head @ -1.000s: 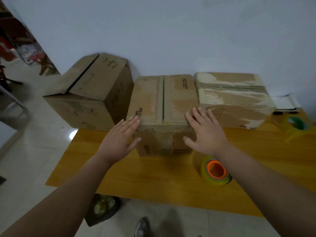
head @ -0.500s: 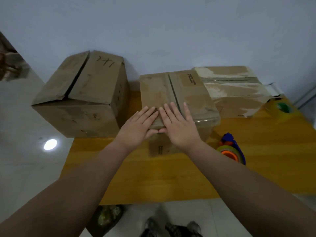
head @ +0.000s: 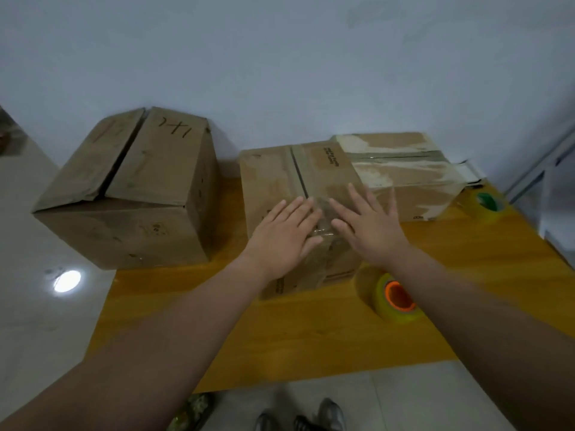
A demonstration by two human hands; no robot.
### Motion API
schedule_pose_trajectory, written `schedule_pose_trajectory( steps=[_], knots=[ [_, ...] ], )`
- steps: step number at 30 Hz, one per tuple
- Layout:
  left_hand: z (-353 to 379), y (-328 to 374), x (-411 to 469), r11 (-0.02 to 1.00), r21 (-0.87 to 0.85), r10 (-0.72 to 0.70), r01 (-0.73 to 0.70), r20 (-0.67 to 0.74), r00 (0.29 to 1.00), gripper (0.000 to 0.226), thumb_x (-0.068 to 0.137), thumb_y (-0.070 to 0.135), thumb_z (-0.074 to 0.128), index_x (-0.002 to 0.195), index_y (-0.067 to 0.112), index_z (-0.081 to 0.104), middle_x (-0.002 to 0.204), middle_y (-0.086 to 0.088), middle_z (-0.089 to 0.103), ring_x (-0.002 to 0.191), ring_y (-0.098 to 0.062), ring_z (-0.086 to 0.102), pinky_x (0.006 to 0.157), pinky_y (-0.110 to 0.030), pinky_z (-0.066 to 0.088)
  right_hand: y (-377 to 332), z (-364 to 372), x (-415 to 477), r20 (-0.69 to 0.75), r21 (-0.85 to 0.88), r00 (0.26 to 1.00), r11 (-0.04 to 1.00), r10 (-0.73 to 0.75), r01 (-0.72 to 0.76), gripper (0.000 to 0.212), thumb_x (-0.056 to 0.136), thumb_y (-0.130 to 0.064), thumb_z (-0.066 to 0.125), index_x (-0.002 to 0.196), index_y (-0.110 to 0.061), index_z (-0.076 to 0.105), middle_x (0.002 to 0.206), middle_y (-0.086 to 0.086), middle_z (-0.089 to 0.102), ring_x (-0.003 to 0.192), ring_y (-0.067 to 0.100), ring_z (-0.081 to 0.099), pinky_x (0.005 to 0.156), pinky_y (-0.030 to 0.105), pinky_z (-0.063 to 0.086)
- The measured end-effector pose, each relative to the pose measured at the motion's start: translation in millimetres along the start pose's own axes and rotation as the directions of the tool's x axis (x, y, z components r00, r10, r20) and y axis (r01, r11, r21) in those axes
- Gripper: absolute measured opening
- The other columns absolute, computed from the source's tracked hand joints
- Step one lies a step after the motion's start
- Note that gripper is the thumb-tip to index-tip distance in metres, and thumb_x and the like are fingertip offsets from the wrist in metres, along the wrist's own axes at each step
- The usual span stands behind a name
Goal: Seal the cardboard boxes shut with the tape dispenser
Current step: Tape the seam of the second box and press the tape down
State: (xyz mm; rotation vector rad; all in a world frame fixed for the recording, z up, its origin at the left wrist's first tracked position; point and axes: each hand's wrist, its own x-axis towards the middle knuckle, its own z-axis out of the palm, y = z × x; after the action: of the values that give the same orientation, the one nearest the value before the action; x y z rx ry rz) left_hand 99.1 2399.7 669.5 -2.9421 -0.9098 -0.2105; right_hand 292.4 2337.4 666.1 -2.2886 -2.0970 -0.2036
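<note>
A small cardboard box [head: 273,178] stands in the middle of the wooden table [head: 280,331], its top flaps closed with a seam down the centre and clear tape at the near end. My left hand [head: 284,236] and my right hand [head: 367,227] lie flat on its near top edge, fingers spread, on either side of the seam. A roll of clear tape with an orange core [head: 396,301] lies on the table just right of the box, under my right forearm. A big box [head: 137,188] sits at the left, its flaps unsealed. A taped box [head: 404,169] stands behind on the right.
A second tape roll with a green core [head: 487,205] lies at the table's far right. The white wall runs close behind the boxes. The table's near edge is at my feet, with a dark bag [head: 193,412] on the floor beneath.
My hands have drawn slightly apart on the box top, right hand shifting right. The view has swung, and the dispenser's blue handle seen beside the tape roll half a second ago is out of sight.
</note>
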Motion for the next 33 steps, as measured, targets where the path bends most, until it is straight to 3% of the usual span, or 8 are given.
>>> schedule_pose_trajectory(
  steps=[3, 7, 14, 18, 21, 27, 31, 33],
  knots=[
    [7.4, 18.8, 25.8, 1.000, 0.001, -0.009, 0.009, 0.018, 1.000, 0.063, 0.097, 0.054, 0.009, 0.151, 0.022, 0.012, 0.159, -0.004, 0.007, 0.146, -0.017, 0.001, 0.114, -0.033, -0.008, 31.3, 5.3, -0.1, 0.043, 0.010, 0.998, 0.999, 0.037, -0.037, 0.057, 0.088, -0.065, -0.010, 0.143, -0.051, -0.011, 0.160, -0.001, -0.010, 0.146, 0.026, -0.010, 0.102, 0.056, -0.026],
    [22.8, 26.1, 37.5, 0.995, 0.075, -0.065, 0.060, 0.078, 0.995, 0.066, 0.094, 0.055, 0.003, 0.151, 0.021, 0.010, 0.158, -0.007, 0.009, 0.146, -0.021, 0.006, 0.116, -0.038, 0.000, 50.7, 20.1, -1.8, 0.129, 0.223, 0.992, 0.974, -0.007, -0.022, 0.059, 0.089, -0.067, 0.002, 0.145, -0.052, 0.002, 0.160, -0.005, -0.008, 0.147, 0.020, -0.001, 0.108, 0.054, -0.019],
    [31.3, 24.1, 38.3, 0.976, 0.217, -0.055, 0.026, 0.125, 0.991, 0.075, 0.089, 0.057, 0.000, 0.150, 0.013, 0.002, 0.158, -0.013, 0.006, 0.145, -0.027, 0.007, 0.115, -0.040, 0.002, 61.9, 44.3, -5.2, -0.098, 0.381, 0.967, 0.889, -0.236, 0.255, 0.075, 0.080, -0.034, 0.068, 0.145, -0.012, 0.036, 0.156, 0.018, 0.016, 0.140, 0.040, 0.026, 0.106, 0.058, 0.035],
    [23.0, 28.5, 35.9, 0.967, 0.251, -0.078, 0.040, 0.141, 0.987, 0.081, 0.087, 0.064, 0.007, 0.150, 0.013, 0.006, 0.158, -0.013, 0.008, 0.145, -0.026, 0.008, 0.116, -0.040, 0.002, 68.1, 48.2, -13.1, -0.100, 0.623, 0.971, 0.748, -0.215, 0.230, 0.083, 0.086, -0.063, 0.047, 0.148, -0.041, -0.005, 0.158, -0.012, -0.013, 0.146, 0.014, 0.009, 0.108, 0.034, 0.030],
    [16.2, 43.0, 43.6, 0.976, 0.184, -0.132, 0.119, 0.060, 0.989, 0.079, 0.090, 0.063, 0.004, 0.148, 0.013, 0.024, 0.157, -0.011, 0.015, 0.145, -0.024, 0.013, 0.115, -0.038, 0.001, 74.3, 47.0, -8.6, -0.070, 0.819, 0.992, 0.562, -0.109, 0.119, 0.057, 0.097, -0.056, 0.028, 0.146, -0.046, 0.000, 0.156, -0.024, 0.004, 0.143, -0.003, 0.006, 0.115, 0.029, 0.018],
    [31.1, 63.0, 72.6, 0.990, 0.124, -0.081, 0.068, 0.102, 0.992, 0.071, 0.093, 0.057, 0.005, 0.150, 0.016, -0.003, 0.159, -0.003, -0.001, 0.145, -0.016, -0.002, 0.114, -0.032, -0.007, 80.1, 60.3, 1.4, 0.008, 0.687, 0.988, 0.719, -0.153, 0.105, 0.060, 0.094, -0.045, 0.037, 0.149, -0.031, 0.019, 0.158, 0.003, 0.017, 0.143, 0.020, 0.020, 0.108, 0.032, 0.027],
    [28.0, 61.8, 71.0, 0.988, 0.141, -0.089, 0.068, 0.151, 0.984, 0.072, 0.094, 0.059, 0.009, 0.150, 0.015, -0.002, 0.159, -0.004, 0.002, 0.146, -0.018, 0.002, 0.115, -0.033, -0.002, 86.9, 59.8, 2.2, -0.013, 0.492, 0.971, 0.844, -0.238, 0.214, 0.078, 0.090, -0.048, 0.048, 0.152, -0.028, 0.004, 0.160, 0.001, 0.001, 0.144, 0.019, 0.015, 0.110, 0.035, 0.026],
    [19.9, 63.2, 74.1, 0.985, 0.165, -0.072, 0.052, 0.116, 0.991, 0.074, 0.093, 0.061, 0.011, 0.150, 0.014, 0.009, 0.156, -0.008, 0.019, 0.141, -0.024, 0.021, 0.114, -0.039, 0.016, 94.7, 56.2, -3.5, 0.040, 0.607, 0.952, 0.764, -0.304, 0.219, 0.084, 0.087, -0.060, 0.042, 0.148, -0.036, -0.011, 0.158, -0.009, 0.000, 0.141, 0.006, 0.013, 0.109, 0.029, 0.026]
  ],
)
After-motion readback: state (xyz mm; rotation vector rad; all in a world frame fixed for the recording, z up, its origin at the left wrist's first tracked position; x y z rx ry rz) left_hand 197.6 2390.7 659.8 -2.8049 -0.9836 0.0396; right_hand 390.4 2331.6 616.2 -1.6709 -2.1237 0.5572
